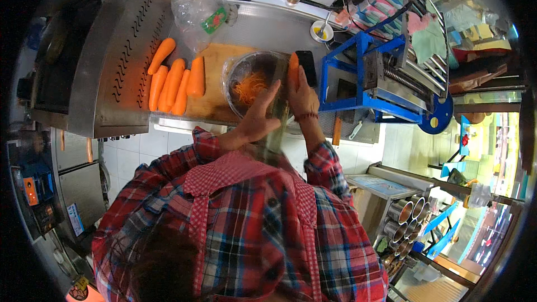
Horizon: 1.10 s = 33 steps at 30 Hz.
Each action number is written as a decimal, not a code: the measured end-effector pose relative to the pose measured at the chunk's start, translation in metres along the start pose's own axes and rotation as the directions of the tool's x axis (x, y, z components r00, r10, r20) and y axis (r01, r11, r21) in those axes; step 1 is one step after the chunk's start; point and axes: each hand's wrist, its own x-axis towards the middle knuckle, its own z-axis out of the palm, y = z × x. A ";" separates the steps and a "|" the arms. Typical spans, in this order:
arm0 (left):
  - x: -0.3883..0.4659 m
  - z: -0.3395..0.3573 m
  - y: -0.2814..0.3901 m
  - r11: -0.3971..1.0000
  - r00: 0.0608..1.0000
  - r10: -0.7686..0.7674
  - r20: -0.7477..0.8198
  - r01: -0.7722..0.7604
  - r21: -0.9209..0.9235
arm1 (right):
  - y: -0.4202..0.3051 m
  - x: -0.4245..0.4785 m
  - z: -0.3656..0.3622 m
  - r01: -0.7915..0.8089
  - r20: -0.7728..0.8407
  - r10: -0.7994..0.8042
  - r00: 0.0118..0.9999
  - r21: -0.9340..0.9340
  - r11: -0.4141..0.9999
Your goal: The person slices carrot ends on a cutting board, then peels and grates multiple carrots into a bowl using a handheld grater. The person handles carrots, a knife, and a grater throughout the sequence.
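My right hand [303, 102] is closed around a carrot [293, 69], at the right side of a long, narrow board [277, 126] that looks like a grater and is blurred. The board slants across the bowl towards my apron. My left hand [256, 122] is at the board's left side, fingers and thumb spread; whether it presses on the board I cannot tell. Beneath lies a bowl [228, 92] with a clear plastic edge, holding orange carrot shreds [250, 87]. It rests on a wooden cutting board [218, 56], partly hidden by my hands and the long board.
Several whole carrots [170, 86] lie at the left, beside a vented metal appliance [121, 58]. Behind them is a clear plastic bag [193, 16]. A dark phone-like slab [307, 67], a small white bowl with a spoon [321, 31] and a blue metal frame [363, 75] stand to the right.
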 end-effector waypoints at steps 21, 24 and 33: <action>0.001 -0.016 -0.019 0.990 0.994 -0.044 -0.104 0.029 -0.137 | 0.041 -0.038 0.008 -0.389 0.384 0.068 0.921 0.899 0.203; 0.000 -0.016 -0.023 0.998 0.991 -0.044 -0.127 0.036 -0.060 | 0.048 -0.053 0.021 0.081 0.008 -0.101 0.995 0.535 0.841; -0.003 -0.010 -0.018 1.000 0.997 -0.005 -0.080 0.005 -0.004 | 0.023 -0.060 -0.003 0.197 -0.006 -0.198 0.980 -0.040 0.980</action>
